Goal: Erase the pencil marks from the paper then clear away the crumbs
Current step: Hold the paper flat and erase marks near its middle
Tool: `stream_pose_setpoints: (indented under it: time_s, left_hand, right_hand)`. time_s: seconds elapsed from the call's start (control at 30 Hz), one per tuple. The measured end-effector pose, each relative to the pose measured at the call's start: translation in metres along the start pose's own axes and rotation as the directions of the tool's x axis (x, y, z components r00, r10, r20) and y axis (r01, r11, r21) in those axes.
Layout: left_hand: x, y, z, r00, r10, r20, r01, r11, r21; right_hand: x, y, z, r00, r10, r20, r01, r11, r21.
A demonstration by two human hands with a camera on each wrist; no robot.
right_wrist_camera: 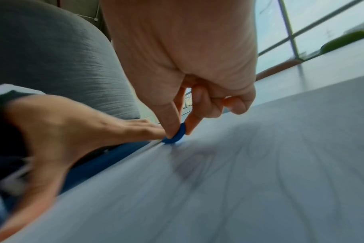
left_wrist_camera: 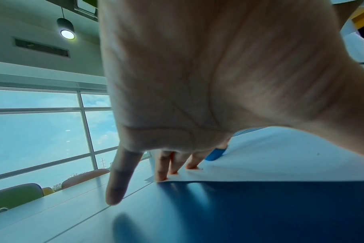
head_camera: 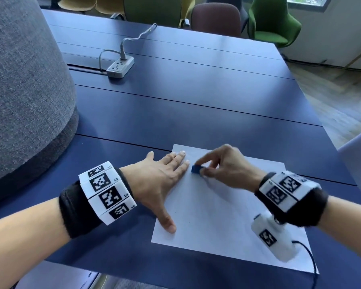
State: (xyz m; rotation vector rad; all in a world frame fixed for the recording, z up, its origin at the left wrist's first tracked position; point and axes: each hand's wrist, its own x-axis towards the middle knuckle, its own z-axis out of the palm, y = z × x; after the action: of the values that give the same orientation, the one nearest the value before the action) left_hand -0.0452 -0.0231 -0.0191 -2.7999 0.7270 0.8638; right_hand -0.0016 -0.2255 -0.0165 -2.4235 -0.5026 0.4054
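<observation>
Head view: the left hand lies flat, fingers straight, pinning the paper on the worktop. The right hand pinches the blue eraser against the sheet's far-left area. Risk: heavy strokes near the unpinned edge may crease or tear the paper.

A white sheet of paper lies flat on the dark blue bench, near its front edge and turned a little askew. Faint grey pencil marks curve across the sheet, blurred in the right wrist view. A small blue eraser stands tilted with its lower end touching the paper near the far left corner. A few tiny dark crumbs dot the sheet
</observation>
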Motion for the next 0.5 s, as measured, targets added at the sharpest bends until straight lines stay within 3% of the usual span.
stream_pose_setpoints:
  time_s: [0.1,0.23,0.27,0.43,0.5]
  left_hand:
    - [0.000,-0.002,0.001,1.000,0.004,-0.011,-0.004,1.000,-0.017]
    - [0.001,0.000,0.001,1.000,-0.001,-0.003,0.001,1.000,-0.005]
    - [0.001,0.000,0.001,1.000,-0.001,0.000,0.001,1.000,-0.004]
    - [0.000,0.000,0.001,1.000,0.000,-0.012,0.000,1.000,-0.004]
    - [0.000,0.000,0.001,1.000,-0.005,-0.011,0.005,1.000,-0.008]
  right_hand:
    - [0.003,0.001,-0.002,1.000,0.019,-0.011,-0.019,0.999,0.027]
    - [-0.027,-0.008,0.006,0.958,-0.044,0.285,0.029,0.998,0.056]
    - [-0.026,-0.009,0.005,0.954,-0.044,0.298,0.033,0.998,0.044]
    - [0.008,0.000,-0.003,1.000,0.010,-0.005,-0.009,0.999,0.044]
    - [0.000,-0.001,-0.002,0.999,-0.008,0.054,0.004,0.997,0.071]
